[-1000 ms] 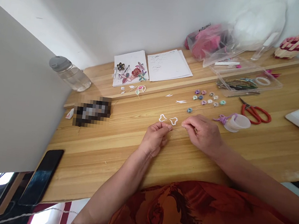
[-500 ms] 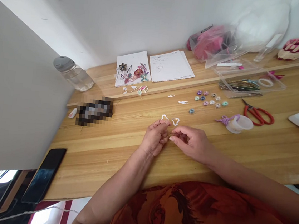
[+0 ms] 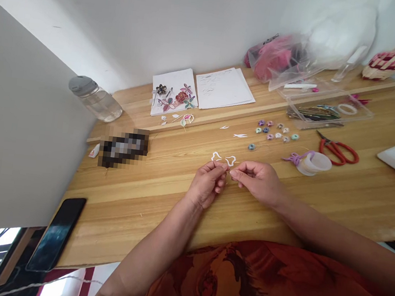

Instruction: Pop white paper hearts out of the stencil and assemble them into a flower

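My left hand (image 3: 208,181) is closed in a pinch above the middle of the table. Close to its right, my right hand (image 3: 256,179) also pinches, thumb against forefinger, the two sets of fingertips nearly meeting. What lies between them is too small and fine to make out. Just beyond the fingertips lie two white curved cut-out outlines, a left outline (image 3: 214,155) and a right outline (image 3: 230,161). Farther back is a small white pointed cut-out (image 3: 240,135). Several small thread bobbins (image 3: 266,129) in different colours are grouped to the right of it.
Red-handled scissors (image 3: 339,152) and a small translucent cup (image 3: 314,163) with purple cord are at right. A clear tray (image 3: 330,113) holds thin items. Paper sheets (image 3: 225,89), flower pieces (image 3: 182,98) and a bottle (image 3: 96,100) stand behind; a phone (image 3: 57,233) lies at the left edge.
My right hand's thumb and forefinger have closed together and risen slightly toward the left fingertips. My left fingers have shifted a little to the right. The view has moved slightly.
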